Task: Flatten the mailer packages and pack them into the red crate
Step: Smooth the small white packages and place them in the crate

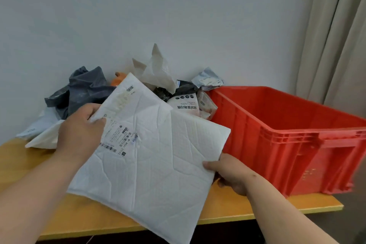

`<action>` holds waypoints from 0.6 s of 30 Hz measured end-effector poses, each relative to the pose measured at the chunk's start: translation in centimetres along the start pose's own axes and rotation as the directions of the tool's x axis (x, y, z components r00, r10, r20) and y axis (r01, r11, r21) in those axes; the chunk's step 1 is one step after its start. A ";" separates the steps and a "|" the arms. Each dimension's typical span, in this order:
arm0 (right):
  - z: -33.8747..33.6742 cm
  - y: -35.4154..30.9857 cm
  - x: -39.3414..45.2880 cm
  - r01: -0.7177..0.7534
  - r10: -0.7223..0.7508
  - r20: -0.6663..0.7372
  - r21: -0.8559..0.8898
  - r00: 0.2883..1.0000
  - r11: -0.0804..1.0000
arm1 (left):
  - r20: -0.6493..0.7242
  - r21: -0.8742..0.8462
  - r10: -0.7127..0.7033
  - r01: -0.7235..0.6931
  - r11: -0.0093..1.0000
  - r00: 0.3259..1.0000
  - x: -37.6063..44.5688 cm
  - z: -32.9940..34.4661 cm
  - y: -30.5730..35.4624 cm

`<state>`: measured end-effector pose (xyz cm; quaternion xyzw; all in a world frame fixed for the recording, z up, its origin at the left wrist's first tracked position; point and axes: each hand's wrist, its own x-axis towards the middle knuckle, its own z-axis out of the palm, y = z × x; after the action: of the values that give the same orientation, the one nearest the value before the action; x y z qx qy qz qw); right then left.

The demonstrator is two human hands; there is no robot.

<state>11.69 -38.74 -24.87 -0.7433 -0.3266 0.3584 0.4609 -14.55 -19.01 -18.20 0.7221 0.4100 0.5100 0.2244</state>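
White padded mailer (150, 156) held up just left of red crate (287, 134), above table edge. Left hand (79, 130) pinching upper-left edge, right hand (227, 172) gripping right edge. Best kept taut, level, lowered flat into crate.

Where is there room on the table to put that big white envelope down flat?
Bare table shows at the near left, between the front edge and the pile of mailers. The back along the wall is crowded by that pile, and the red crate fills the right end. The hands hold the white mailer over the middle, so that part is hidden.
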 end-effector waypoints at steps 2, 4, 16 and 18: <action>-0.1 -1.8 -0.1 0.120 -0.116 -0.074 0.053 0.990 0.991 | -0.049 0.007 0.104 -0.104 0.995 0.993 0.2 0.5 2.5; -0.5 -3.3 -0.4 0.202 -0.185 -0.134 0.126 0.974 0.971 | -0.099 -0.003 0.194 -0.196 0.981 0.976 0.5 1.1 4.6; -7.3 -7.8 -1.1 0.424 -0.085 -0.421 0.840 0.903 0.339 | 0.119 0.241 0.416 -0.433 0.869 0.902 1.2 8.3 14.1; -8.8 -8.2 -1.0 0.467 -0.062 -0.471 0.836 0.880 0.287 | 0.283 0.187 0.316 -0.375 0.908 0.906 0.2 10.6 14.1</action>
<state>17.23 -40.59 -14.29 -0.3256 -0.0945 0.2580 0.9047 0.38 -25.73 -11.66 0.8628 0.3015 0.3954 0.0912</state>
